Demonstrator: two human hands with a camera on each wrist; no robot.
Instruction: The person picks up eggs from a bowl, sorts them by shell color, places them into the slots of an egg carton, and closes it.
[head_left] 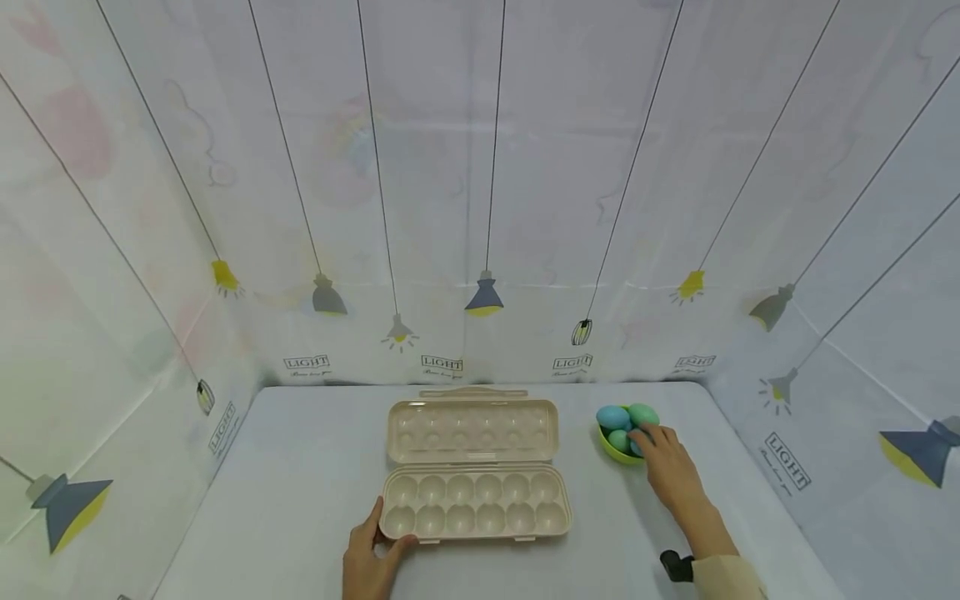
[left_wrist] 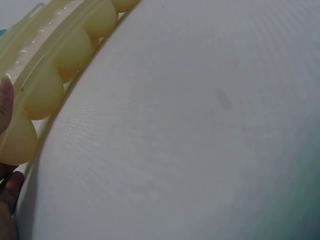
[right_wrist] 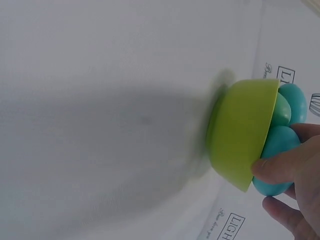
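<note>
A beige egg carton (head_left: 474, 502) lies with its lid (head_left: 472, 433) folded back, its round cups bare. My left hand (head_left: 371, 560) grips the carton's near left corner, thumb at the front and fingers along the side. On the right, a yellow-green bowl (right_wrist: 240, 130) holds several blue and green eggs. With thumb and fingers, my right hand (head_left: 670, 468) holds a blue egg (right_wrist: 275, 155) at the bowl's near rim. Behind it in the right wrist view are a green egg (right_wrist: 281, 111) and another blue egg (right_wrist: 295, 100). The fingers partly cover the held egg.
The white table (head_left: 285, 483) carries the carton in the middle and the bowl to its right. A pale curtain (head_left: 555, 183) printed with hanging lamps stands behind and at both sides. A black band (head_left: 677, 567) is around the right wrist.
</note>
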